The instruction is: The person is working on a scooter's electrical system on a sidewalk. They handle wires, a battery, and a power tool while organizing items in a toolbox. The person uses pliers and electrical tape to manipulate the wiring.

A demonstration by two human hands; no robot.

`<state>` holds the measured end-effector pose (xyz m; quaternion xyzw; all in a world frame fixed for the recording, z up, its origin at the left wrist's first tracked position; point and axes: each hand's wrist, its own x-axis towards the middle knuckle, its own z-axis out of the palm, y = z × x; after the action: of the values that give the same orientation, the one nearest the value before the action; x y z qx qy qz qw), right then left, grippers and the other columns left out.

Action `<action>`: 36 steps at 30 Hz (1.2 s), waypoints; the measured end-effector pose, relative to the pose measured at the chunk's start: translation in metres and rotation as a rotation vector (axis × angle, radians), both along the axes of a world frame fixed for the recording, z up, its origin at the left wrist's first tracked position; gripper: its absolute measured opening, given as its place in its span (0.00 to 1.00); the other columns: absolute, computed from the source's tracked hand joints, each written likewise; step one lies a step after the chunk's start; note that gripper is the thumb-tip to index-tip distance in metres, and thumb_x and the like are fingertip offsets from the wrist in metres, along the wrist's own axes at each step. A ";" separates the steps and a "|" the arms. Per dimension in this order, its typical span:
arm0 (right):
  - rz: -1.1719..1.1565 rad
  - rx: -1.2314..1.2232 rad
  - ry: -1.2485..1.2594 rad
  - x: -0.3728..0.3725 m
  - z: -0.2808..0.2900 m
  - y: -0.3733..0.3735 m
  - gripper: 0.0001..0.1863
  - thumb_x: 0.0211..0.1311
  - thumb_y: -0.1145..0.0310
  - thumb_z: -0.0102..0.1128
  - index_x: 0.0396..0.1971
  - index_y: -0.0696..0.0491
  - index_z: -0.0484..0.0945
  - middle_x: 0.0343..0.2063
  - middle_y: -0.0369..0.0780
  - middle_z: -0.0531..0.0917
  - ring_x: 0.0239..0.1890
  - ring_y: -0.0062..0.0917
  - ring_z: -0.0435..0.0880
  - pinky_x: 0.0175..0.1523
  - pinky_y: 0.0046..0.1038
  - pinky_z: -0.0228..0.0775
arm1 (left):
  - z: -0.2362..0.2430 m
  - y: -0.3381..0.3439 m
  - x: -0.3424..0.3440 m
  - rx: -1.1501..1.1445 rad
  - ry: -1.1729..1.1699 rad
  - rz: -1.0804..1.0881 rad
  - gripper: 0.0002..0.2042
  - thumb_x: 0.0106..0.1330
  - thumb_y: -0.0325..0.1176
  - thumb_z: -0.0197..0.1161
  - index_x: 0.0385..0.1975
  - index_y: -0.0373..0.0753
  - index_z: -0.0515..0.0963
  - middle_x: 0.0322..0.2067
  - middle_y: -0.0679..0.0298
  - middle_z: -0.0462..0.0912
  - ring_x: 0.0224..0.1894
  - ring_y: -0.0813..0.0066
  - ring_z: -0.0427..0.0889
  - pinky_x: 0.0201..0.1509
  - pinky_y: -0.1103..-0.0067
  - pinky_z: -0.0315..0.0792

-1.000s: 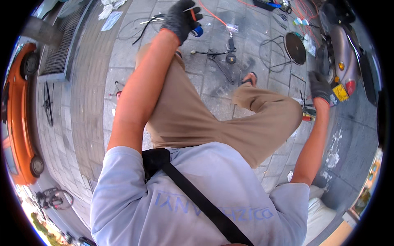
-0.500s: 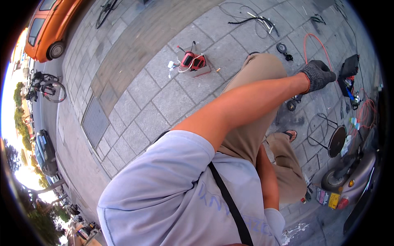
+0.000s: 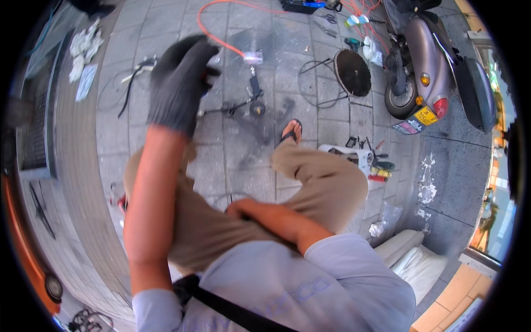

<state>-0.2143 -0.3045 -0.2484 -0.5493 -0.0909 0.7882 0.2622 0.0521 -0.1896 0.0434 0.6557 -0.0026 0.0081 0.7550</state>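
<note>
My left hand [image 3: 180, 83] wears a dark grey knit glove and is raised over the paving at the left. Its fingers are curled in, somewhat blurred; a bit of red shows by them, but what they hold cannot be made out. My bare right hand [image 3: 239, 209] is low between my thighs, its fingers hidden. Just beyond the gloved hand, on the ground, lies a black bar assembly [image 3: 229, 109] with a small wheel [image 3: 258, 108]. An orange hose [image 3: 206, 26] curves behind the glove, its end near a small clear packet [image 3: 253, 57].
A round dark stool [image 3: 352, 72] lies on its side. A parked motor scooter [image 3: 434, 72] stands right. Screwdrivers [image 3: 381, 171] rest by a pale tray [image 3: 359, 156]. A green drill [image 3: 353, 43] and black toolbox [image 3: 298, 6] are farther off. White rags [image 3: 86, 47] lie left.
My view has swung to the right, bringing the scooter and tray closer to the middle. My gloved left hand now shows at upper left, and my right hand has come partly into sight.
</note>
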 end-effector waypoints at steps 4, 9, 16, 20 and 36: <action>0.265 0.238 -0.020 -0.003 -0.043 0.012 0.20 0.52 0.57 0.62 0.44 0.48 0.87 0.47 0.45 0.86 0.44 0.38 0.84 0.52 0.46 0.71 | -0.010 -0.002 0.014 0.037 0.142 0.061 0.17 0.71 0.36 0.59 0.52 0.30 0.78 0.41 0.59 0.86 0.33 0.78 0.80 0.36 0.81 0.73; 0.324 0.186 0.163 0.028 -0.045 -0.025 0.16 0.51 0.61 0.61 0.39 0.48 0.88 0.43 0.44 0.87 0.41 0.37 0.84 0.47 0.46 0.73 | -0.028 0.019 0.076 0.017 0.243 0.027 0.19 0.73 0.36 0.55 0.60 0.36 0.74 0.50 0.53 0.83 0.37 0.74 0.81 0.40 0.78 0.74; 0.619 0.065 -0.276 0.144 -0.021 -0.130 0.11 0.53 0.69 0.60 0.33 0.48 0.89 0.42 0.44 0.88 0.41 0.37 0.86 0.44 0.44 0.76 | -0.031 0.047 0.134 -0.340 0.293 0.286 0.20 0.72 0.42 0.54 0.59 0.40 0.75 0.54 0.53 0.81 0.41 0.70 0.82 0.40 0.78 0.72; 0.876 0.192 -0.331 0.203 0.002 -0.146 0.13 0.54 0.71 0.58 0.38 0.50 0.89 0.45 0.45 0.87 0.45 0.38 0.86 0.46 0.44 0.76 | -0.033 0.057 0.142 -0.342 0.208 0.388 0.21 0.71 0.44 0.56 0.59 0.41 0.74 0.54 0.55 0.82 0.42 0.70 0.83 0.39 0.77 0.73; 0.042 -0.146 -1.487 0.460 0.207 -0.239 0.18 0.60 0.68 0.52 0.46 0.57 0.84 0.52 0.52 0.82 0.53 0.44 0.83 0.55 0.43 0.74 | -0.051 0.045 0.130 -0.339 0.476 0.230 0.17 0.69 0.44 0.58 0.56 0.51 0.75 0.57 0.53 0.79 0.22 0.77 0.76 0.25 0.78 0.72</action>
<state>0.2456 -0.5432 -0.0416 -0.9515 -0.2022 0.2176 0.0795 0.1817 -0.1446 -0.0080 0.4998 0.2498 -0.0601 0.8272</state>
